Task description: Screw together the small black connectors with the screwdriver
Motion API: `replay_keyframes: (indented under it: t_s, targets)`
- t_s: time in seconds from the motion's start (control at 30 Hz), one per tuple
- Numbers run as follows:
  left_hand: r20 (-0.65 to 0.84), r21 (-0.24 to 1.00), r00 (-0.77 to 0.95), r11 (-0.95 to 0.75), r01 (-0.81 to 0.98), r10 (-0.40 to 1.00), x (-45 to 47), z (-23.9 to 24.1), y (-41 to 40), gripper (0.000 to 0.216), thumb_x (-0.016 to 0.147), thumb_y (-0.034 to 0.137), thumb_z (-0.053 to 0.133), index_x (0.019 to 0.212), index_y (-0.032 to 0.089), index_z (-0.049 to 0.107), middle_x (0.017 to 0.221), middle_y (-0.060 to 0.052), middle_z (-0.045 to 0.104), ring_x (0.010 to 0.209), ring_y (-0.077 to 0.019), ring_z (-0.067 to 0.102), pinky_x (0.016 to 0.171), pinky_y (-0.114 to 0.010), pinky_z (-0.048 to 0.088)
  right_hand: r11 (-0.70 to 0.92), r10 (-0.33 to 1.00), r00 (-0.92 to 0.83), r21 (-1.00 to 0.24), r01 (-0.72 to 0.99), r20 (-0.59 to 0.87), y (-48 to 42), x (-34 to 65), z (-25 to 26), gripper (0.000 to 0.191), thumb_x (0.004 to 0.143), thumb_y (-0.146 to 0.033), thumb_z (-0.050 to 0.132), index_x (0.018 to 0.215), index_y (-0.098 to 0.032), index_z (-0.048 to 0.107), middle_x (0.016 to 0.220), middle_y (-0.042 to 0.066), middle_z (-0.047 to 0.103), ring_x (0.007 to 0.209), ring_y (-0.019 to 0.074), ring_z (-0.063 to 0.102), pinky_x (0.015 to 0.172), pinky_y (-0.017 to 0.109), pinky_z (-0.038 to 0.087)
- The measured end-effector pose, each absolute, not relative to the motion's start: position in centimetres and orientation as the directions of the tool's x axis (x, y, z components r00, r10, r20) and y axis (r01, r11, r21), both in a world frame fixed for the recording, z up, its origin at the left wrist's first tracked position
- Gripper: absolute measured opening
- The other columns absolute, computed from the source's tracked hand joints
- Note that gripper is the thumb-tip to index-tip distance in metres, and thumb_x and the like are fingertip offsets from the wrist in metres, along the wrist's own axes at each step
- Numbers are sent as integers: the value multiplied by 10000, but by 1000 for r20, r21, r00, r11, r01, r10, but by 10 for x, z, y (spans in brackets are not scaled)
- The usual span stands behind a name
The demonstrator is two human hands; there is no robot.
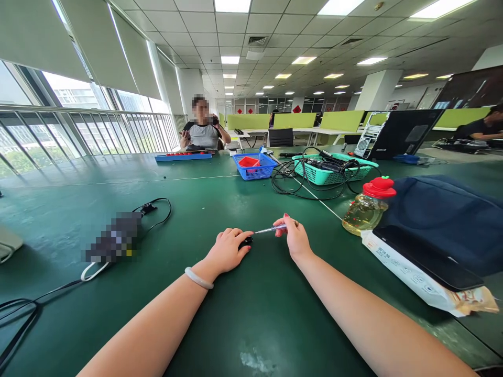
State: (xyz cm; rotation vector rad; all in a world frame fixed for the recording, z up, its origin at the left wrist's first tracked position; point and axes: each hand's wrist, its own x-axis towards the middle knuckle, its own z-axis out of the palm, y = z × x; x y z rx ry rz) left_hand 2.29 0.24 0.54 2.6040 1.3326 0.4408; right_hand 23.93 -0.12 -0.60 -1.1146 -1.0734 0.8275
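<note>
My right hand [295,238] grips a thin screwdriver [271,229] with a clear handle, its metal shaft pointing left. The screwdriver's tip is close to a small black object [247,241] on the green table [236,314]. Over that black object lies my left hand [228,250], fingers curled around it with the thumb on the near side. Most of the object is hidden under the fingers, so its kind cannot be made out. A pale band circles my left wrist.
A blurred dark device [116,238] with cables lies left. Farther back are a blue tray [183,157], a blue basket [254,170] and a green basket [334,173] of cables. At right are a red-lidded bottle [366,212], a phone [428,256] and a dark bag [444,225]. A person sits opposite.
</note>
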Motion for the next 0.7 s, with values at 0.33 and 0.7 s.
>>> replay_keyframes:
  t_s: [0.33, 0.7]
  targets:
    - [200, 296, 479, -518, 802, 855, 12, 7, 3, 272, 943, 341, 467, 1123, 263, 655, 1073, -66, 644, 1045, -248, 549, 975, -427, 435, 221, 923, 350, -964, -149, 157, 1, 243, -10, 501, 792, -638, 571, 645, -171, 676, 553, 41, 577, 546, 151, 534, 550, 296, 468]
    - [126, 334, 518, -528, 781, 846, -84, 14, -72, 295, 918, 404, 509, 1129, 291, 681, 1095, -47, 664, 1030, -212, 593, 942, -350, 481, 149, 954, 289, -960, -236, 77, -3, 239, -8, 478, 730, -627, 626, 625, -164, 683, 535, 35, 576, 517, 125, 521, 513, 260, 460]
